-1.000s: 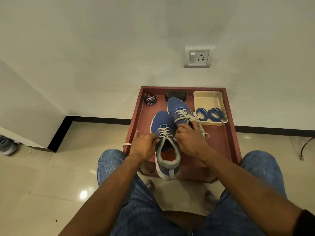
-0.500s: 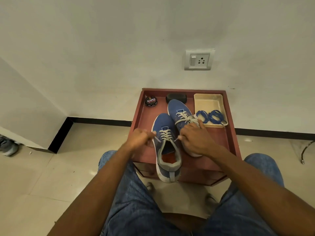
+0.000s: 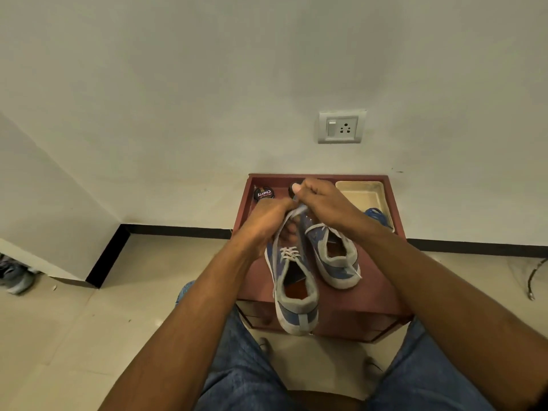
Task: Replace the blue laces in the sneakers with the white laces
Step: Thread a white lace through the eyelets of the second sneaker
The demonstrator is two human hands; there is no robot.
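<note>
Both hands are raised above the red desk (image 3: pixel 382 295), meeting over the toe of the near sneaker (image 3: pixel 292 289). The left hand (image 3: pixel 267 221) has its grip curled round the white lace (image 3: pixel 289 221), which runs up taut from the sneaker's eyelets. The right hand (image 3: pixel 323 203) pinches the upper end of the same lace between thumb and fingers, grip clamped. The near sneaker lies with its heel hanging past the desk's front edge; the second sneaker (image 3: pixel 333 256), already threaded in white, lies just to its right on the desk. At the desk's far right corner a cream tray (image 3: pixel 360 189) holds the blue laces (image 3: pixel 376 216). A shoe polish tin (image 3: pixel 263 193) sits at the far left corner of the desk.
</note>
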